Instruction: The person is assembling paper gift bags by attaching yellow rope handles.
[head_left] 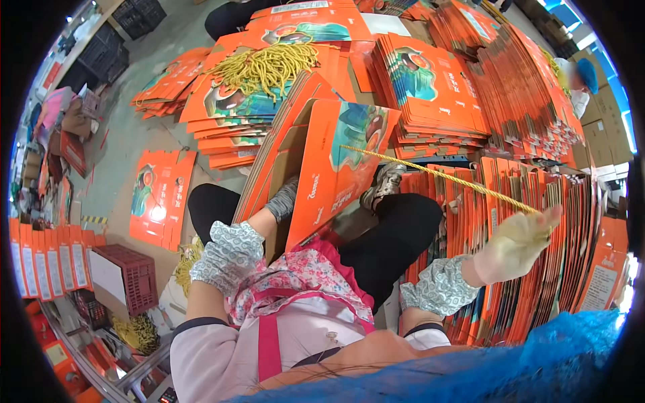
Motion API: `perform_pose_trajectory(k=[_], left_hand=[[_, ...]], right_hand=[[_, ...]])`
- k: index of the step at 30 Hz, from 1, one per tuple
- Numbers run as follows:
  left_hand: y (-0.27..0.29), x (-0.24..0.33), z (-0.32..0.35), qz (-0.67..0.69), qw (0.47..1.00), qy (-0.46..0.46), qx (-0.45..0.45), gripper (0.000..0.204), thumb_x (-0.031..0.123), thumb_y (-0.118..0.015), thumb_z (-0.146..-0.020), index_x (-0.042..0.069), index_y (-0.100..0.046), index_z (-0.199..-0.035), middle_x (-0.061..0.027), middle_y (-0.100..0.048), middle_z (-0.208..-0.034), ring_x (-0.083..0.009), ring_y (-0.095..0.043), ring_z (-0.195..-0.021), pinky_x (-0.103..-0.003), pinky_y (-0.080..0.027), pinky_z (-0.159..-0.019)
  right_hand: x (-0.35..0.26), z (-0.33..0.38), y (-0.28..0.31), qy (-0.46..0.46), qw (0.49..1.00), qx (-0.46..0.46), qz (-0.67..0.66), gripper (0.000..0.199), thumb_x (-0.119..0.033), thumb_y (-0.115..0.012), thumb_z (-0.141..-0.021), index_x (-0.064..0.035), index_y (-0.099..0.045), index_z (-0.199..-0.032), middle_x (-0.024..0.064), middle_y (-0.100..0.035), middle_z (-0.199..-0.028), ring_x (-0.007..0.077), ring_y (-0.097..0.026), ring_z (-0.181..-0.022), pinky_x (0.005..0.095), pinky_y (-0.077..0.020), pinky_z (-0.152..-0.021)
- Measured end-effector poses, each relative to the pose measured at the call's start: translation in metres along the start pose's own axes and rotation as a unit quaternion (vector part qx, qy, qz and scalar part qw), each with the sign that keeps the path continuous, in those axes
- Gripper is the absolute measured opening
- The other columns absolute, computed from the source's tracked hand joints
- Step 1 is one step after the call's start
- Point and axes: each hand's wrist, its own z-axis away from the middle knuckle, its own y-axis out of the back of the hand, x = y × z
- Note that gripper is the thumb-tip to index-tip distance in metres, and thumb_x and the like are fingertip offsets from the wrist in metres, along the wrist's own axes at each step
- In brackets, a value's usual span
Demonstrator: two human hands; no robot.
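An orange printed cardboard box (316,178), folded flat, stands upright between my knees with its front panel tilted toward me. My left hand (285,198), in a grey glove, reaches in behind that panel, and the panel hides its fingers. From a hole in the panel a yellow cord (443,176) runs out to the right, pulled straight. My right hand (514,247), in a thin pale glove, is raised at the right with its fingers closed on the cord's far end. Several more flat boxes (259,176) lean behind the front panel by my left hand.
A bundle of yellow cords (269,69) lies on a stack of orange boxes ahead. Taller box stacks (437,87) stand farther right. Upright rows of flat boxes (463,275) fill the space under my right arm. At left are a dark red crate (138,272) and a loose flat box (160,198). A person in a blue cap (586,75) is at far right.
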Motion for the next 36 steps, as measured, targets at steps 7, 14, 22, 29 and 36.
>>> perform_pose_trajectory(k=[7, 14, 22, 29, 36], left_hand=[[-0.017, -0.014, -0.009, 0.063, 0.996, 0.050, -0.035, 0.018, 0.016, -0.058, -0.084, 0.005, -0.063, -0.098, -0.0127, -0.067, -0.095, -0.0217, -0.063, -0.087, -0.033, -0.050, -0.076], [-0.011, -0.041, 0.006, 0.135, 0.983, 0.097, -0.082, 0.018, 0.016, -0.059, -0.084, 0.005, -0.064, -0.097, -0.0123, -0.067, -0.094, -0.0208, -0.064, -0.087, -0.032, -0.050, -0.076], [-0.012, -0.063, 0.012, 0.217, 0.957, 0.140, -0.136, 0.017, 0.016, -0.060, -0.083, 0.005, -0.064, -0.095, -0.0118, -0.067, -0.093, -0.0199, -0.064, -0.086, -0.032, -0.051, -0.075], [-0.010, -0.050, 0.011, 0.303, 0.937, 0.137, -0.107, 0.017, 0.017, -0.062, -0.081, 0.006, -0.065, -0.094, -0.0106, -0.068, -0.088, -0.0191, -0.064, -0.082, -0.032, -0.051, -0.071], [-0.002, 0.012, 0.016, 0.054, 0.988, 0.031, -0.143, 0.018, 0.019, -0.065, -0.080, 0.007, -0.065, -0.094, -0.0092, -0.067, -0.089, -0.0195, -0.062, -0.078, -0.033, -0.050, -0.070]], right_hand=[[0.123, 0.071, 0.018, -0.235, 0.738, -0.035, 0.632, 0.016, -0.004, -0.052, -0.085, 0.0004, -0.062, -0.097, 0.0091, -0.066, -0.081, 0.0143, -0.063, -0.072, 0.0269, -0.0498, -0.068], [0.189, 0.168, 0.079, -0.402, 0.477, -0.300, 0.722, 0.020, -0.028, -0.050, -0.086, -0.0105, -0.060, -0.089, 0.0174, -0.063, -0.073, 0.0361, -0.062, -0.072, 0.0477, -0.0476, -0.064], [0.199, 0.173, 0.086, -0.398, 0.484, -0.266, 0.732, 0.020, -0.028, -0.051, -0.084, -0.0102, -0.059, -0.084, 0.0173, -0.063, -0.071, 0.0366, -0.062, -0.072, 0.0481, -0.0475, -0.064], [0.214, 0.180, 0.084, -0.333, 0.488, -0.277, 0.758, 0.017, -0.023, -0.052, -0.083, -0.0083, -0.056, -0.075, 0.0180, -0.058, -0.063, 0.0381, -0.059, -0.063, 0.0488, -0.0454, -0.057], [0.204, 0.187, 0.090, -0.376, 0.482, -0.231, 0.757, 0.020, -0.029, -0.053, -0.086, -0.0100, -0.057, -0.081, 0.0167, -0.062, -0.068, 0.0365, -0.061, -0.068, 0.0476, -0.0472, -0.060]])
